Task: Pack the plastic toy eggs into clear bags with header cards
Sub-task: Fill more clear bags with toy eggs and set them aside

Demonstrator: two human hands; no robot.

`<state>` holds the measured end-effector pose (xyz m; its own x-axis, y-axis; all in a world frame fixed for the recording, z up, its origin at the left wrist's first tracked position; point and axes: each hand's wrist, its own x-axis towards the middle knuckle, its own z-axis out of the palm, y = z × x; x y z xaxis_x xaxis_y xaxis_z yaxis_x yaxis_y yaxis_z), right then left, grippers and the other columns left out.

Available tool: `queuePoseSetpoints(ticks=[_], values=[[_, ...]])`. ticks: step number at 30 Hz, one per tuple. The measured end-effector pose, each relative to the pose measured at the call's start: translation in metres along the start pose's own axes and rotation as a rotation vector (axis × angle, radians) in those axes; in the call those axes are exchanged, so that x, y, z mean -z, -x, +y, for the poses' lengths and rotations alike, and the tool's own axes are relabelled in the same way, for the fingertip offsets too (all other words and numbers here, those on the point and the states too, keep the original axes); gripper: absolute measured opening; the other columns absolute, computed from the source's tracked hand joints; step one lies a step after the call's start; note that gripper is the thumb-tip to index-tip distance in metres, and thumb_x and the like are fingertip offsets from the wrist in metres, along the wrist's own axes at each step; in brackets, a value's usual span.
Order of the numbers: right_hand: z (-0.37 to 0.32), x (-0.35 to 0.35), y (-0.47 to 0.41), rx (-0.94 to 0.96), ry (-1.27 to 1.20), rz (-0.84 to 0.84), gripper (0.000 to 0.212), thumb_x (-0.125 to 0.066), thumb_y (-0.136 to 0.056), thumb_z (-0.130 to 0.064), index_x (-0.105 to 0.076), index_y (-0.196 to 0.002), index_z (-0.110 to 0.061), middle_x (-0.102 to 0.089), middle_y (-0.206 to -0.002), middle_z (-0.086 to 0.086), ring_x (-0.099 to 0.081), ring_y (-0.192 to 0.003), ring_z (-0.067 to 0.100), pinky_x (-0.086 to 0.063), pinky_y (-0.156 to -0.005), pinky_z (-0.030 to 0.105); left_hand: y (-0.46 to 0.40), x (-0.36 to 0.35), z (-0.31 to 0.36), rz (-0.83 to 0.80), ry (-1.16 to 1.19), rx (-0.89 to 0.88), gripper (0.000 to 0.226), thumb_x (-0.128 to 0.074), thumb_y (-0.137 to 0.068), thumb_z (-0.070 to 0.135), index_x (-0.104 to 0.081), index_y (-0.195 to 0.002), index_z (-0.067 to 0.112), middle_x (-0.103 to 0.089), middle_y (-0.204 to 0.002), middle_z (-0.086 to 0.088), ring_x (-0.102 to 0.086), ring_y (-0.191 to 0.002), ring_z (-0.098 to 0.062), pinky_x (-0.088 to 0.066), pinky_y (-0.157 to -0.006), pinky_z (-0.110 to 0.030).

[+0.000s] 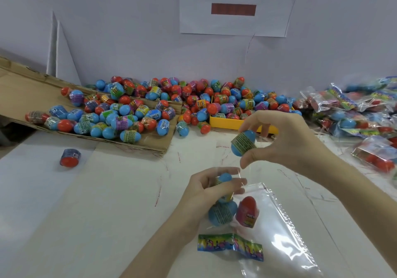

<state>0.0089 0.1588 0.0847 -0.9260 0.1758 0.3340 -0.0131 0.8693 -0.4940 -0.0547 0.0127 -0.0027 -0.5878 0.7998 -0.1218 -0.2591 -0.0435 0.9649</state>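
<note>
Clear plastic bag (279, 230) with rainbow paper header card (231, 244) lies on white worktop (86, 213), two eggs inside. Left hand (206, 194) fingers grip bag mouth and blue egg (224, 178). Right hand (285, 142) fingers pinch blue plastic toy egg (243, 142) just above. Keep mouth wide, drop egg straight in.

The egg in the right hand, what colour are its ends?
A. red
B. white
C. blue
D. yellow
C: the egg pinched by the right hand shows blue plastic at both ends, with a printed green band around its middle.
</note>
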Motion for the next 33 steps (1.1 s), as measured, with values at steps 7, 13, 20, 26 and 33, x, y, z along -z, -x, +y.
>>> queuePoseSetpoints(ticks=[7, 13, 20, 26, 33], values=[[0.006, 0.003, -0.009, 0.036, 0.061, -0.316, 0.026, -0.074, -0.066, -0.035, -0.053, -0.074, -0.048, -0.056, -0.082, -0.022, -0.047, -0.082, 0.001, -0.042, -0.067, 0.015, -0.001, 0.001, -0.002, 0.005, -0.026, -0.005, 0.062, -0.073, -0.039, 0.044, -0.066, -0.096, 0.021, -0.073, -0.094, -0.003, -0.071, -0.083, -0.012, -0.056, -0.067, -0.022], [0.01, -0.003, -0.003, 0.059, 0.026, -0.415, 0.017, -0.052, -0.085, -0.031, -0.055, -0.08, -0.047, -0.056, -0.088, -0.025, -0.051, -0.093, 0.0, -0.045, -0.082, 0.022, -0.002, 0.004, -0.007, 0.031, -0.024, 0.013, 0.017, -0.068, -0.077, 0.02, -0.069, -0.093, 0.026, -0.072, -0.098, -0.003, -0.067, -0.095, -0.018, -0.055, -0.068, -0.021], [0.013, -0.004, 0.003, 0.07, 0.073, -0.433, 0.031, -0.033, -0.058, -0.07, -0.052, -0.077, -0.054, -0.054, -0.079, -0.038, -0.04, -0.097, -0.005, -0.027, -0.088, 0.027, -0.001, 0.002, -0.007, 0.052, 0.01, 0.008, 0.048, -0.069, -0.052, 0.041, -0.069, -0.097, 0.025, -0.07, -0.101, -0.006, -0.065, -0.094, -0.017, -0.055, -0.067, -0.022], [0.015, -0.014, 0.013, -0.052, -0.199, 0.065, 0.031, -0.049, -0.063, -0.062, -0.055, -0.089, -0.047, -0.051, -0.104, -0.029, -0.049, -0.099, -0.013, -0.04, -0.086, 0.016, 0.001, 0.003, -0.003, 0.038, 0.11, 0.034, 0.049, -0.07, -0.052, 0.034, -0.069, -0.099, 0.018, -0.071, -0.1, -0.009, -0.067, -0.087, -0.017, -0.055, -0.061, -0.023], [0.02, -0.025, 0.023, -0.365, -0.699, 0.012, 0.048, -0.071, -0.054, -0.025, -0.059, -0.101, -0.022, -0.072, -0.072, 0.002, -0.067, -0.065, 0.011, -0.051, -0.058, 0.013, 0.003, 0.0, -0.001, 0.01, 0.093, 0.034, 0.043, -0.074, -0.055, 0.036, -0.07, -0.095, 0.02, -0.072, -0.094, -0.002, -0.07, -0.08, -0.011, -0.056, -0.062, -0.023]])
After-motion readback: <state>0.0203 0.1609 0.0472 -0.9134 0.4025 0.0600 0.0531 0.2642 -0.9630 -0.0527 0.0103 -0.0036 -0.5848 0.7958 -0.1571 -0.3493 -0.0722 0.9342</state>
